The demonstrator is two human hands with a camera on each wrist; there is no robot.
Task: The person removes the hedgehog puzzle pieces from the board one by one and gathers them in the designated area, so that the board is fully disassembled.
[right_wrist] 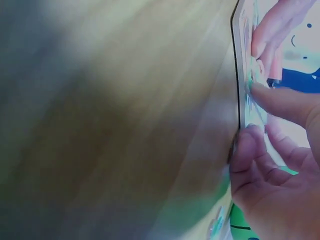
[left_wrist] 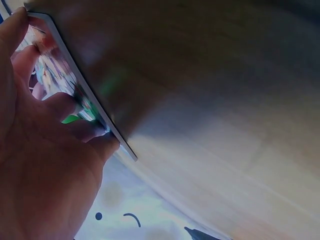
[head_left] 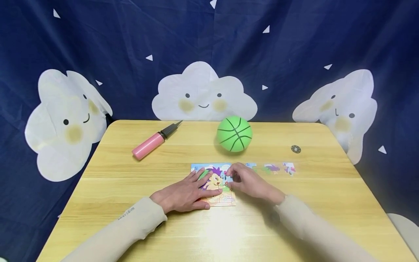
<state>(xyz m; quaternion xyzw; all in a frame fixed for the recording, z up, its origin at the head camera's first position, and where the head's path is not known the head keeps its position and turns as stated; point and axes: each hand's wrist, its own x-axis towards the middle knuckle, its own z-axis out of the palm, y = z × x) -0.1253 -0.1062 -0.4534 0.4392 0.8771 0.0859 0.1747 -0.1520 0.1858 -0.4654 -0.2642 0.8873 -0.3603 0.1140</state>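
Note:
A jigsaw puzzle with a purple-haired cartoon animal lies in its flat tray on the table. The left hand rests on its left side, fingers straight and spread over the picture. In the left wrist view, those fingers reach across the board's face. The right hand is at the board's right edge, thumb and fingers bent together around a puzzle piece mostly hidden by them. In the right wrist view, the right thumb presses near the picture surface, with the other fingers curled at the board's edge.
Loose puzzle pieces lie in a row right of the board, one partly behind the right hand. Farther back stand a green ball, a pink hand pump with a black nozzle, and a small dark round disc. A cloud-printed curtain hangs behind the table.

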